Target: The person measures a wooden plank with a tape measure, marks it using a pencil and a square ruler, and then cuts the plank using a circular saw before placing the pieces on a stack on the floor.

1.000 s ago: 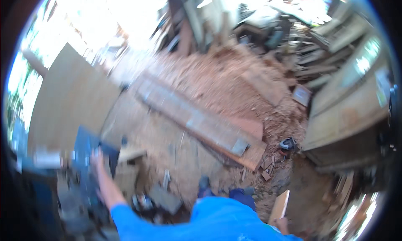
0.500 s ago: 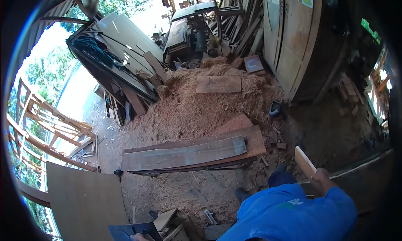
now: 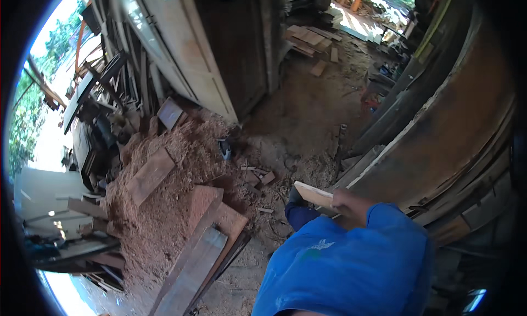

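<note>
My right hand (image 3: 349,204) is closed around the end of a short, pale wooden board (image 3: 314,195). The board juts out ahead of my blue sleeve and hides part of my dark trouser leg (image 3: 300,213). Nothing of my left hand shows. To the left of my legs, long planks (image 3: 193,269) lie stacked, a greyish one on top of reddish-brown ones.
A mound of wood shavings (image 3: 164,220) covers the floor at left, with a loose board (image 3: 151,176) on it. A tall wooden cabinet (image 3: 184,47) stands ahead. Large slabs (image 3: 433,135) lean along the right. Cut boards (image 3: 310,40) are piled farther back.
My view has swung to the right, so the plank stack and shavings now sit farther left. My left hand, with a flat dark thing beside it, has left the view. My right hand keeps the board.
</note>
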Tool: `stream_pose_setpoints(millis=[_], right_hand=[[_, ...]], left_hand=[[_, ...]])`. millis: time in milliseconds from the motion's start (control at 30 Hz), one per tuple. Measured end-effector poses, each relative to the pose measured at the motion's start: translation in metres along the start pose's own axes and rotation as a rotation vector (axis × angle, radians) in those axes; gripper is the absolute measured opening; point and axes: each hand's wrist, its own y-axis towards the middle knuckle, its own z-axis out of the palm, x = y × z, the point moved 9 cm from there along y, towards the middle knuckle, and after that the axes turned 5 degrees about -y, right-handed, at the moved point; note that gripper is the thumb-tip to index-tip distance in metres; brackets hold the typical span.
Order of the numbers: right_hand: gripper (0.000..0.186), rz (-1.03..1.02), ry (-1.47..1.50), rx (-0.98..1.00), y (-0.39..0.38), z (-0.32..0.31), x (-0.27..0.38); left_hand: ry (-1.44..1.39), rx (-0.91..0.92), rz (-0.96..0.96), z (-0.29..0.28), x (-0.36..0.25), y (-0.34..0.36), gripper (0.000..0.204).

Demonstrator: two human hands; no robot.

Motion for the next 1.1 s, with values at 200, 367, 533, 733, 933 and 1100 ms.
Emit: stream_pose_setpoints(millis=[200, 367, 533, 733, 933, 1100], right_hand=[[0.054, 0.121, 0.25, 0.228, 0.016, 0.038, -0.068], [0.052, 0.26, 0.61, 0.034, 0.006, 0.07, -0.105], [0.048, 0.281, 0.72, 0.168, -0.003, 0.143, -0.101], [0.049, 0.466, 0.916, 0.321, 0.029, 0.123, -0.091], [0.045, 0.617, 1.02, 0.33, 0.111, 0.03, -0.126], [0.043, 0.682, 1.005, 0.291, 0.17, -0.059, -0.185]], left_hand=[[-0.387, 1.073, 0.23, 0.18, -0.284, -0.272, 0.038], [-0.74, 1.468, 1.579, 0.144, -0.529, -0.488, 0.035], [-0.15, 2.368, 0.633, 0.199, -0.628, -0.618, 0.032], [0.466, 2.312, 1.214, 0.277, -0.695, -0.677, 0.032], [0.701, 2.258, 1.254, 0.313, -0.799, -0.754, 0.034], [0.667, 2.278, 1.609, 0.321, -0.962, -0.872, 0.036]])
